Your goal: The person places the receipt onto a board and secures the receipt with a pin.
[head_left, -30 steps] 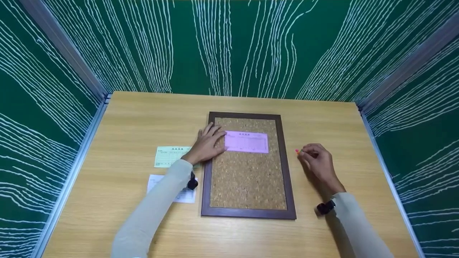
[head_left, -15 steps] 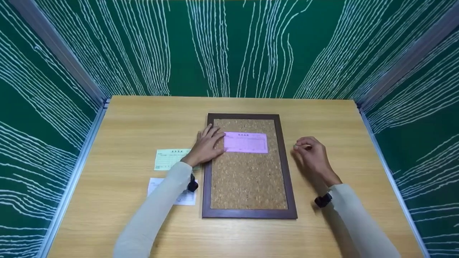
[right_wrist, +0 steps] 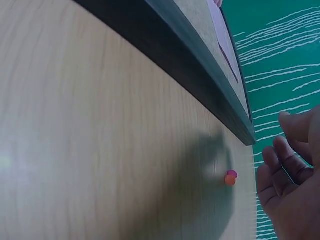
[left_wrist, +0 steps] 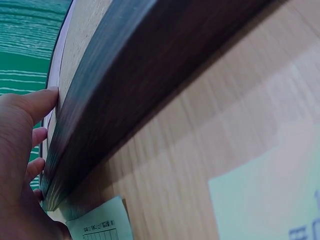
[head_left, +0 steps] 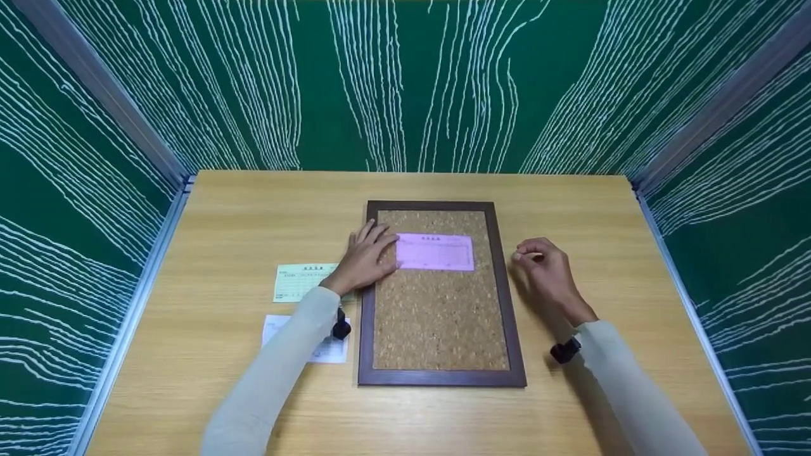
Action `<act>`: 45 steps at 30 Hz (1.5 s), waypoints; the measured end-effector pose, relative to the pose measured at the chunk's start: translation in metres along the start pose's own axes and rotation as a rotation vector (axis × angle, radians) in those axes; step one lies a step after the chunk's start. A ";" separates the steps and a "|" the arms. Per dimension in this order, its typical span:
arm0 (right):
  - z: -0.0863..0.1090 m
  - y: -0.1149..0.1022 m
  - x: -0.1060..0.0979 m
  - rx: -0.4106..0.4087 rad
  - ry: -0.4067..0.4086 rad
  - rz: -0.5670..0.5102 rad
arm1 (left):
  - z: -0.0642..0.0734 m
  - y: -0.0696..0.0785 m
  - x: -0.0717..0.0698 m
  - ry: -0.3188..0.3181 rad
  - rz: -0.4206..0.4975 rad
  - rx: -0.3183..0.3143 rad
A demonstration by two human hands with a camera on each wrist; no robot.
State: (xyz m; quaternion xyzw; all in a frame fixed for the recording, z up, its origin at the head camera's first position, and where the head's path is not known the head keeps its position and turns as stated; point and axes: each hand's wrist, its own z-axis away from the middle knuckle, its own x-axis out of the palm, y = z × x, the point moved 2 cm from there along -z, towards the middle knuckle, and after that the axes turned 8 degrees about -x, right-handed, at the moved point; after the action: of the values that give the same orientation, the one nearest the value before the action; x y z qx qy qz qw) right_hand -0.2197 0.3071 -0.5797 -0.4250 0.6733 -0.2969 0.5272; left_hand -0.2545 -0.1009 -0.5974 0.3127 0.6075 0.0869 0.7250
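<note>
A framed cork board [head_left: 437, 316] lies on the table, with a pink slip of paper [head_left: 436, 252] flat across its upper half. My left hand [head_left: 362, 261] rests with fingers spread on the board's left side, its fingertips and thumb touching the slip's left edge. Just right of the frame hovers my right hand [head_left: 546, 269], thumb and index tips together; whether anything sits between them is hidden. In the right wrist view an orange round-headed pin [right_wrist: 230, 180] and a magenta one [right_wrist: 232, 173] lie on the table below that hand.
Left of the board lie a green printed slip [head_left: 298, 285] and a white slip [head_left: 329, 350], both partly covered by the left arm. The wooden table [head_left: 222, 221] is enclosed by green panels [head_left: 431, 82] with white wavy lines.
My right hand has risen slightly and shifted left toward the board, and the pins by its fingertips have gone out of sight in the head view. My left hand keeps its place.
</note>
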 end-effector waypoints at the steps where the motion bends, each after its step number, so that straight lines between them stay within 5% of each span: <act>1: 0.000 -0.001 0.001 -0.002 0.003 -0.003 | 0.000 0.000 0.000 -0.001 0.001 -0.004; 12: 0.001 -0.048 0.006 -0.034 -0.029 -0.025 | 0.000 -0.005 0.003 -0.005 0.002 -0.030; 19: -0.007 -0.008 0.013 -0.047 -0.057 -0.027 | 0.001 -0.007 0.003 0.001 0.006 -0.021; 27: -0.014 -0.016 0.025 -0.038 -0.046 -0.036 | 0.002 -0.005 0.000 0.001 0.011 -0.018; 37: -0.011 -0.055 0.030 -0.028 -0.044 -0.097 | 0.000 -0.003 0.002 0.000 0.003 -0.001; 45: -0.011 -0.053 0.040 -0.039 -0.026 -0.136 | -0.001 -0.002 0.004 0.003 -0.003 -0.012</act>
State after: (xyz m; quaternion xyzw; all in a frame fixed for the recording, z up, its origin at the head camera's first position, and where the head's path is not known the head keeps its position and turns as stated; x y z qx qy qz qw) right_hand -0.2197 0.2469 -0.5497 -0.4838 0.6415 -0.3136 0.5061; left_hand -0.2546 -0.1007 -0.6019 0.3072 0.6085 0.0898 0.7261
